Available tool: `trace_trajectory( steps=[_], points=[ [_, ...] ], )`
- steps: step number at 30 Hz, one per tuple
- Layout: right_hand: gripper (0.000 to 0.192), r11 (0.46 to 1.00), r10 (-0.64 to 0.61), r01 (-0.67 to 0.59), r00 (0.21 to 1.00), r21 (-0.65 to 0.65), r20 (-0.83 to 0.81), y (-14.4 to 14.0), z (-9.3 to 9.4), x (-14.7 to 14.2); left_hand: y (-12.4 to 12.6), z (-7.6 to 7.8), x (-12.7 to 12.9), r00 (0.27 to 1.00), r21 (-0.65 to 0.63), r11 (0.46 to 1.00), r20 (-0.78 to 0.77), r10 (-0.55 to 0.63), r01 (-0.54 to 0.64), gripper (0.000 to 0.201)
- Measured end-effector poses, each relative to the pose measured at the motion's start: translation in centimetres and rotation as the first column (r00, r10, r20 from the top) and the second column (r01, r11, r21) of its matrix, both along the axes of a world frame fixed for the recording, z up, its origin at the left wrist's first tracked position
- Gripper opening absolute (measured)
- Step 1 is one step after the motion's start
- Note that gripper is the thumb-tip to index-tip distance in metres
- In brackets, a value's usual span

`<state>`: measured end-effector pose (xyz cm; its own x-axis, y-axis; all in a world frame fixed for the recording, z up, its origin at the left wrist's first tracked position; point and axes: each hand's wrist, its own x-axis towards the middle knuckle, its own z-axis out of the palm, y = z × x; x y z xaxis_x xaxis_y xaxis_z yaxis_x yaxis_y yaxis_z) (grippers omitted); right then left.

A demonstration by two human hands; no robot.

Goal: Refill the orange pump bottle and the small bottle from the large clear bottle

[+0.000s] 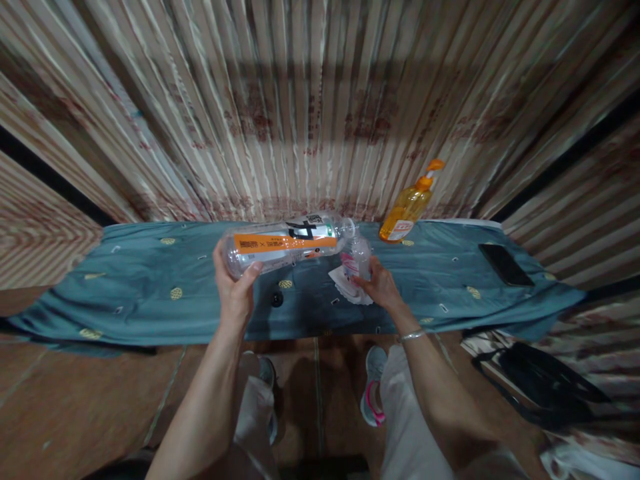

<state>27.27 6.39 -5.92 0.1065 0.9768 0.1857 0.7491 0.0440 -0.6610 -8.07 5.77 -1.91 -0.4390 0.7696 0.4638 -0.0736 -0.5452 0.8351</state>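
My left hand [236, 287] is wrapped round the base of a large clear plastic bottle [285, 243] with an orange and white label. The bottle lies almost level in the air, its neck pointing right. Its mouth is close to the top of a smaller clear plastic bottle [357, 252]; I cannot tell whether the two touch. My right hand [381, 283] grips this smaller bottle low on its side. White crumpled tissue [350, 287] lies under and around the small bottle's base. A dark round cap [277, 299] rests on the cloth below the large bottle.
A teal cloth [175, 320] covers the narrow table. An orange pump bottle [405, 212] stands at the back right, and a black phone [505, 265] lies at the right. Striped curtain [310, 100] hangs behind. A black bag [545, 380] is on the floor at the lower right.
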Motion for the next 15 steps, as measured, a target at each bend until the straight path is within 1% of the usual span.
trace_trajectory(
  steps=[3, 8, 12, 15],
  points=[
    [0.040, 1.000, -0.008, 0.008, 1.000, -0.023, -0.007, 0.0, 0.4, -0.4, 0.0, 0.2, 0.1, 1.000, -0.019, 1.000, 0.018, -0.007, 0.007, 0.105],
    [0.042, 0.998, -0.028, 0.030, 0.999, -0.048, 0.034, 0.0, 0.7, -0.9, 0.2, 0.5, -0.1, 1.000, -0.029, 1.000, 0.023, -0.002, 0.002, 0.097],
    [0.044, 0.999, -0.003, 0.005, 0.999, -0.048, 0.041, 0.2, 0.7, -1.0, 0.5, 0.8, -0.6, 1.000, -0.048, 0.999, -0.015, -0.020, 0.020, 0.088],
    [0.047, 0.999, 0.015, -0.014, 0.999, -0.032, 0.041, 0.2, 0.6, -0.9, 0.8, 1.0, -1.1, 0.999, -0.050, 0.999, -0.033, -0.010, 0.008, 0.086]
  ],
)
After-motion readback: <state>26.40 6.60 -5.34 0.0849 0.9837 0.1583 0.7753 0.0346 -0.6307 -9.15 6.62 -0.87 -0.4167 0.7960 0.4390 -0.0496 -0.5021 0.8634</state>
